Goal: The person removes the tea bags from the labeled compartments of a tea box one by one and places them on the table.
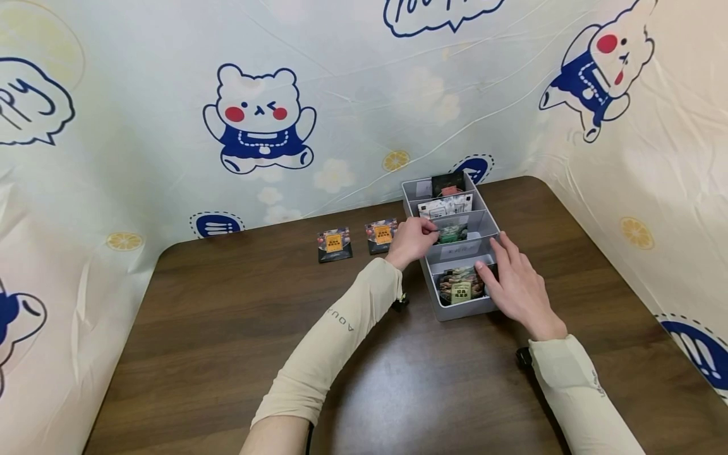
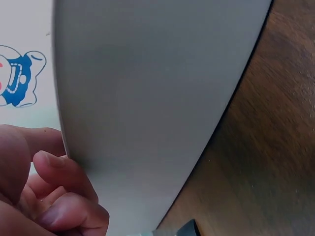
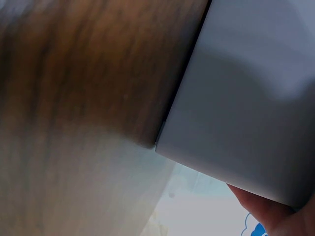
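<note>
- Grey box (image 1: 466,311): oblong, smooth-walled, divided crosswise; stands on wood-grain table (image 1: 227,316).
- Left hand (image 1: 413,240): at box's left rim, fingers curled, tips near glossy green sachet (image 1: 453,233) inside box's middle compartment; cannot tell whether they pinch it.
- Right hand (image 1: 520,284): fingers spread, touching box's right rim.
- Flat, squarish black-and-orange sachets (image 1: 334,245): two, left of box.

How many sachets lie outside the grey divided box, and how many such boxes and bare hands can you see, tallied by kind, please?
Grey divided box: 1
Orange-labelled sachets outside it: 2
Hands, the left hand and the right hand: 2
Total: 5
</note>
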The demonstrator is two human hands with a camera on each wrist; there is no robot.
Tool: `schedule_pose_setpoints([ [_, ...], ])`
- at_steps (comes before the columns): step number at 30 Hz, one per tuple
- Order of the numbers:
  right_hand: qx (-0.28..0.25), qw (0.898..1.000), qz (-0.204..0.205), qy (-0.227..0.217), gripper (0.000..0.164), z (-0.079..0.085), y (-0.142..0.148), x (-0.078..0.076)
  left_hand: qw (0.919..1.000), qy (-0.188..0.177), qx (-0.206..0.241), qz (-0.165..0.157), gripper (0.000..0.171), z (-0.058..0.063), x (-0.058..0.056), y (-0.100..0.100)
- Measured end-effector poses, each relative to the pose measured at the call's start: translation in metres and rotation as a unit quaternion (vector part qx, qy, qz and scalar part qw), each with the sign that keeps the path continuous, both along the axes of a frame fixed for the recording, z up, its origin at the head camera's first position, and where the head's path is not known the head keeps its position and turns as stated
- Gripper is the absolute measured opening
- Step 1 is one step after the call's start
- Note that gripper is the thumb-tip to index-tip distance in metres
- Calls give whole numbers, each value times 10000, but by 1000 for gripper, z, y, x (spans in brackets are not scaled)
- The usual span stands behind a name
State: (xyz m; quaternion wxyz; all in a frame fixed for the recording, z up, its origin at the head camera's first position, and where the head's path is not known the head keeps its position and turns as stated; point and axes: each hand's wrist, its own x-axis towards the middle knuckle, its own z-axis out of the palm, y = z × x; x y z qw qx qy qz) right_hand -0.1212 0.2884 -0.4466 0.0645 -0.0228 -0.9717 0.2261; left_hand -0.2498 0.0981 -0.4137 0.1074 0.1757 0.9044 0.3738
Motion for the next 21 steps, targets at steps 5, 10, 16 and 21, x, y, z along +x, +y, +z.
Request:
schedule_pose_setpoints([
  [5, -1, 10000, -8, -19, 73, 1, 0, 0, 9998, 92, -196, -14, 20, -1, 1, 0],
  [10, -5, 10000, -14, -24, 73, 1, -1, 0, 9995, 97, -289, -18, 19, -1, 2, 0],
  [16, -8, 10000, -19, -25, 73, 2, -1, 0, 9991, 173, -390, 3, 18, -2, 1, 0],
  [21, -3, 10000, -20, -39, 72, 3, -2, 1, 9988, 217, -435, -26, 18, -2, 1, 0],
])
